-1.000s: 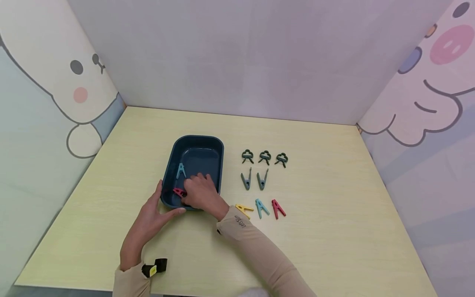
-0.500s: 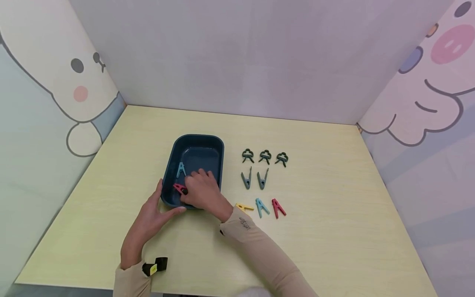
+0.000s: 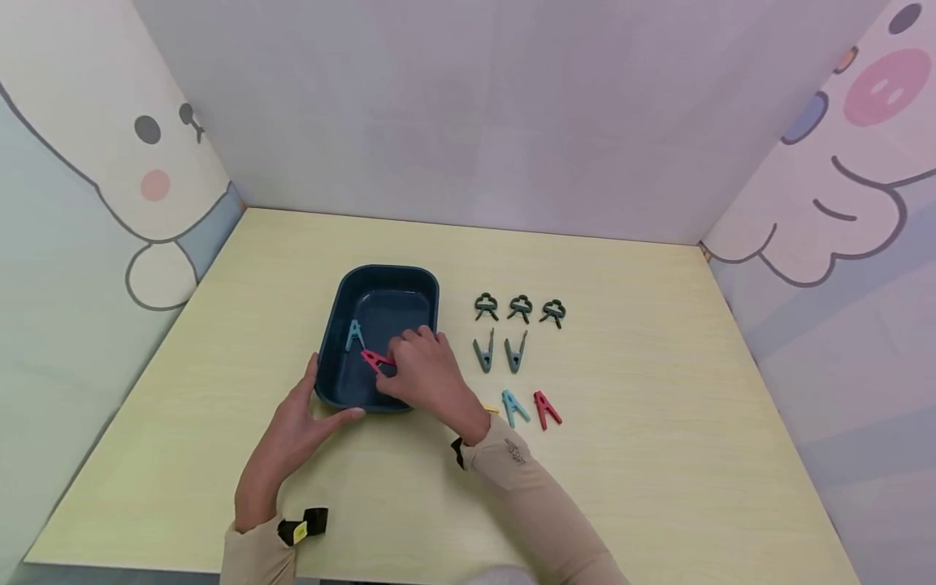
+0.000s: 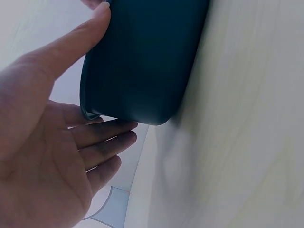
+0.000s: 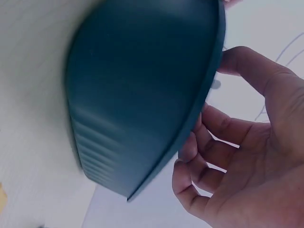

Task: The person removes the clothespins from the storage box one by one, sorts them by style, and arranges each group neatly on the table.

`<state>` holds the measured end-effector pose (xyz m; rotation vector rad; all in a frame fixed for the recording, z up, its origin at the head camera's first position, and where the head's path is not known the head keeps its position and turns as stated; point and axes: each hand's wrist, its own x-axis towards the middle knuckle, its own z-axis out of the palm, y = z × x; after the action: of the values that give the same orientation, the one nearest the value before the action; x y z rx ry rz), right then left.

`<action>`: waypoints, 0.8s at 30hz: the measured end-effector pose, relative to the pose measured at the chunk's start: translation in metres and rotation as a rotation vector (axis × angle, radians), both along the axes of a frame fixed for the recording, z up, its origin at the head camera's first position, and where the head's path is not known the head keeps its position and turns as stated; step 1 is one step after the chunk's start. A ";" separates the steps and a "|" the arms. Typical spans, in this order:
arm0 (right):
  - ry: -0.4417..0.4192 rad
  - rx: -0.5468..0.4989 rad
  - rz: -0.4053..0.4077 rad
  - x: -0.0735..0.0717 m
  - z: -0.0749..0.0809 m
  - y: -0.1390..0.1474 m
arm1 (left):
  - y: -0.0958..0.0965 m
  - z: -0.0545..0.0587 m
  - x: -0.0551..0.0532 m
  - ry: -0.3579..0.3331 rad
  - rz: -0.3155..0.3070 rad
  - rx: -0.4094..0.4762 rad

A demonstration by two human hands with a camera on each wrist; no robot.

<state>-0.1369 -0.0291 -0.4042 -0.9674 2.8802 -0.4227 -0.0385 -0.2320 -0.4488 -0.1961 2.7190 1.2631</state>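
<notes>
A dark blue rectangular tray (image 3: pixel 395 302) stands on the table. My right hand (image 3: pixel 431 370) reaches over its near right part and pinches a red clothespin (image 3: pixel 375 360) just above the tray floor. The fingertips are hidden behind the tray wall in the right wrist view. A light blue clothespin (image 3: pixel 354 333) lies inside along the left wall. At the tray's near left corner is my left hand (image 3: pixel 292 431), thumb along the near rim and fingers at the left side. The left wrist view shows those fingers (image 4: pixel 107 142) fairly straight beside the tray wall.
Right of the tray lie three dark green clips (image 3: pixel 520 307) in a row, with two grey-green clothespins (image 3: pixel 483 354) below. Nearer are a light blue clothespin (image 3: pixel 515 408), a red clothespin (image 3: pixel 545 409) and a yellow clothespin (image 3: pixel 491 409), mostly covered by the right wrist. Walls border the table.
My right hand has moved right and slightly away from me inside the tray, bringing the red clothespin along. The yellow clothespin has become mostly covered. My left hand has stayed in place.
</notes>
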 end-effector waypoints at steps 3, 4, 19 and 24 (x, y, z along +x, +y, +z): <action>-0.001 -0.021 -0.024 0.002 0.003 0.009 | 0.000 0.000 0.000 0.004 -0.003 -0.004; -0.004 -0.030 -0.034 0.002 0.003 0.012 | 0.000 -0.001 -0.001 0.004 -0.005 -0.004; -0.023 -0.144 -0.162 0.006 0.004 0.054 | -0.002 -0.001 0.000 -0.007 -0.009 -0.008; -0.024 -0.177 -0.191 0.007 0.001 0.068 | -0.002 -0.001 0.000 -0.019 -0.007 -0.004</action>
<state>-0.1299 0.0390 -0.4034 -0.7024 2.9645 -0.7094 -0.0381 -0.2341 -0.4499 -0.1974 2.7037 1.2477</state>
